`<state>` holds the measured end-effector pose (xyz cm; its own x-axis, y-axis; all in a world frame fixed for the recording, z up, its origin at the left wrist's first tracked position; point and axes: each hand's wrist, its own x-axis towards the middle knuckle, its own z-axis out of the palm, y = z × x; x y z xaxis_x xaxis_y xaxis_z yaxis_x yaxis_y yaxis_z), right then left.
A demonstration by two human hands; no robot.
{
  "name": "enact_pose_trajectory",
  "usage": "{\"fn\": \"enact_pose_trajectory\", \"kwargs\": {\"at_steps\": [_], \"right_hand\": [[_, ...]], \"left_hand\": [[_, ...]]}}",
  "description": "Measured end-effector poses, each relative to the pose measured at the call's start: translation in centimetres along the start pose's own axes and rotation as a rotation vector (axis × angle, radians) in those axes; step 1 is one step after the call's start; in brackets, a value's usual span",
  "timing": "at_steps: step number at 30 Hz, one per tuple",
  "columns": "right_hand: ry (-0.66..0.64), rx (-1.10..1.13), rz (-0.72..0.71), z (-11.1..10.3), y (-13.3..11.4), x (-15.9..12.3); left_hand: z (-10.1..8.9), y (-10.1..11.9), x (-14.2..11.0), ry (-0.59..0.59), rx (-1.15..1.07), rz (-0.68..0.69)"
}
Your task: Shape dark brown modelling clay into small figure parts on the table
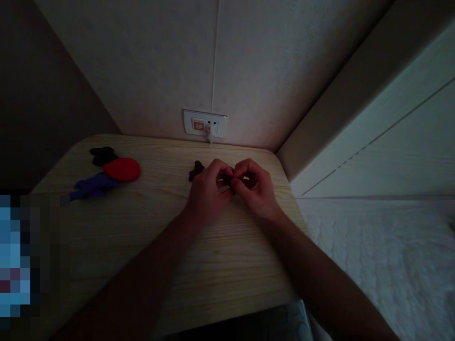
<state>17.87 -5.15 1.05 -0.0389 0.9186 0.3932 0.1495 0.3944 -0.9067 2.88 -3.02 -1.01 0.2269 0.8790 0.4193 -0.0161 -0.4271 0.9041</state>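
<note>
My left hand (212,189) and my right hand (256,188) meet above the wooden tabletop (199,265), fingertips pinched together. Something small and dark seems to be between them, mostly hidden by the fingers; its kind does not show. Just left of my left hand lies a dark brown, uneven lump (196,170). Farther left sit a flat, rounded red piece (122,169), a black lump (103,155) and a purple-blue piece (95,184) with an irregular outline. These pieces look like soft modelling clay, and the red one touches or overlaps the other two.
A wall socket (188,124) with a plug and white cable (213,80) is just behind the table. To the right stand a pale panel (373,142) and a white quilted surface (369,255). A dark object with a pale edge (302,317) is at the near edge.
</note>
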Motion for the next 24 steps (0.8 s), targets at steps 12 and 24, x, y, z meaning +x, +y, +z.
{"fn": "enact_pose_trajectory", "kwargs": {"at_steps": [12, 24], "right_hand": [[-0.001, 0.066, 0.119, -0.21, 0.23, 0.25], [0.007, -0.031, 0.1, -0.22, -0.02, -0.01]], "left_hand": [[-0.16, 0.46, 0.46, 0.055, -0.2, -0.173], [-0.1, 0.81, -0.12, -0.013, -0.029, -0.1]]}}
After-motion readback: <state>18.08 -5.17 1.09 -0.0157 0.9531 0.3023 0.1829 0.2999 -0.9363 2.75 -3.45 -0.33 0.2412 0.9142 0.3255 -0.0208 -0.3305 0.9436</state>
